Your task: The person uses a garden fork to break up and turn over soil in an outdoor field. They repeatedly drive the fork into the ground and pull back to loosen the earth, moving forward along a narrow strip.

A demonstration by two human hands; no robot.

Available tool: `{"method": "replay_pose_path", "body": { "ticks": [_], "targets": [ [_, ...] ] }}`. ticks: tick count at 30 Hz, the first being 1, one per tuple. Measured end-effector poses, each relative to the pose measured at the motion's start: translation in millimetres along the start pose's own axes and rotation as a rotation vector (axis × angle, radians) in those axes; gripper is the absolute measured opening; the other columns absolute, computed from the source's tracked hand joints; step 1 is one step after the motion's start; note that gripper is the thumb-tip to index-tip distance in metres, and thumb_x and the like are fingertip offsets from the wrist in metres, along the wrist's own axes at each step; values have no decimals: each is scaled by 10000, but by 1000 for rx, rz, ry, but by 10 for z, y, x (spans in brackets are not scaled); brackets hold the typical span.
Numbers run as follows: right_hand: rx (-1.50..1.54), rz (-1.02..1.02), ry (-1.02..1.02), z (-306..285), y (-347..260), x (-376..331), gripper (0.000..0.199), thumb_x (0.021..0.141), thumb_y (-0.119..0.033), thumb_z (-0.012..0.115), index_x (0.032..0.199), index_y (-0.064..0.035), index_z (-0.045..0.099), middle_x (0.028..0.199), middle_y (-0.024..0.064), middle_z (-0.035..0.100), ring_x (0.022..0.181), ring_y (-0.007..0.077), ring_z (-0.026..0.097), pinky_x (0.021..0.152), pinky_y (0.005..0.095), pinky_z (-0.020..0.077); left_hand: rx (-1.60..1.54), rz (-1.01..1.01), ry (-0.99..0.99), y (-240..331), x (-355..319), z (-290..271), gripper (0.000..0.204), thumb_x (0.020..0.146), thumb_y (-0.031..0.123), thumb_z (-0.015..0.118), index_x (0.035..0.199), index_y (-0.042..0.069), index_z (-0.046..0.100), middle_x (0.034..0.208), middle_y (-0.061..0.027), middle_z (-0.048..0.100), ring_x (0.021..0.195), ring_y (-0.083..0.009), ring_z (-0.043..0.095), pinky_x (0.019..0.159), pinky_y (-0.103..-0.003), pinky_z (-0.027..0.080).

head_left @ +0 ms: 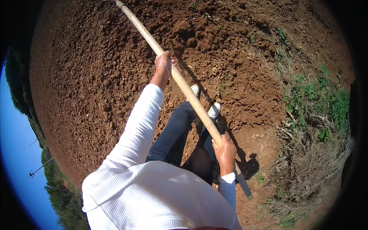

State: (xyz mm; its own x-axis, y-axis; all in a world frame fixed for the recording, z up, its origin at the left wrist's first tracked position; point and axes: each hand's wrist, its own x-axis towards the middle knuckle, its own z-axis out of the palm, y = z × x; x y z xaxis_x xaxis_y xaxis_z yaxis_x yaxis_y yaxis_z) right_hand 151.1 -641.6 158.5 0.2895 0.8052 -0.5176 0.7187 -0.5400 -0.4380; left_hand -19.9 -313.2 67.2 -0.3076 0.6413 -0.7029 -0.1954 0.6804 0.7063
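Note:
A long pale wooden tool handle [191, 98] runs diagonally from the top left of the view down to its end at the lower right. My left hand [163, 65] grips it high up, arm stretched out in a white ribbed sleeve. My right hand [224, 152] is closed around the handle near its lower end, close to my body. The tool's head is out of view beyond the top edge. Below the handle are my dark trousers and white shoes [213, 110] on the soil.
Loose, clumpy red-brown tilled soil [96, 69] fills most of the ground. Dry grass and green weeds [318, 111] line the right edge. Trees, poles and blue sky curve along the far left rim.

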Motion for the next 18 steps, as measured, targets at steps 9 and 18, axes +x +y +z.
{"method": "replay_pose_path", "body": {
  "ticks": [9, 18],
  "targets": [
    [-621, 560, -126, -1594, 128, -2120, 220, 666, -163, 720, 793, -102, 550, 670, 91, 602, 585, 286, 608, 547, 390, 479, -170, -965, -348, -2503, -2023, 191, 216, 782, 239, 544, 799, 49, 443, 610, -47, 449, 494, -165, 482, 498, -326, 490],
    [-1356, -115, 333, -3986, 240, -2592, 169, 697, -306, 634, 684, -155, 561, 632, 33, 546, 535, 259, 528, 472, 371, 407, -419, -1243, -597, -1537, -3593, 723, 391, 851, 314, 542, 1073, 36, 382, 885, -90, 517, 808, -247, 592, 795, -415, 521]
  ]
}}
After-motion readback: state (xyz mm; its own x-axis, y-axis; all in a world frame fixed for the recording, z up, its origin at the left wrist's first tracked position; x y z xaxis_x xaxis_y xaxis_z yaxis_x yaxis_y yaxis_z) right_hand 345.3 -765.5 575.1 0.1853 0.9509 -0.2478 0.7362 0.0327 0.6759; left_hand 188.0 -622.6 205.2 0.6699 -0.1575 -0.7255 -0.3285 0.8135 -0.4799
